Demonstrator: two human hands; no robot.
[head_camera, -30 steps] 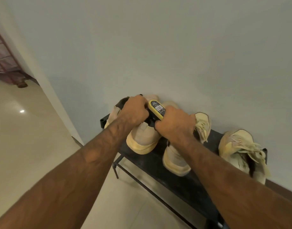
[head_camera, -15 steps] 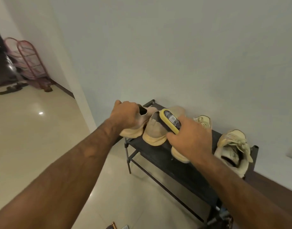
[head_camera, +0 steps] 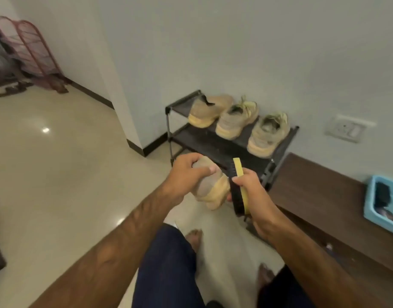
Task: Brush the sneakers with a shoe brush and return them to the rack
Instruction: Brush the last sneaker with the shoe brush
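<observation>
Gripping a tan sneaker [head_camera: 210, 187] with curled fingers, the left hand [head_camera: 186, 174] holds it above the floor, in front of the rack [head_camera: 224, 145]; the right hand [head_camera: 253, 190] clasps the yellow-backed shoe brush [head_camera: 238, 185], bristles touching its sole; three sneakers [head_camera: 235, 118] sit atop the rack

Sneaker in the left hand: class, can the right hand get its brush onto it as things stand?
Probably yes. The right hand grips the brush right beside the sneaker that the left hand holds, nothing between them.
</observation>
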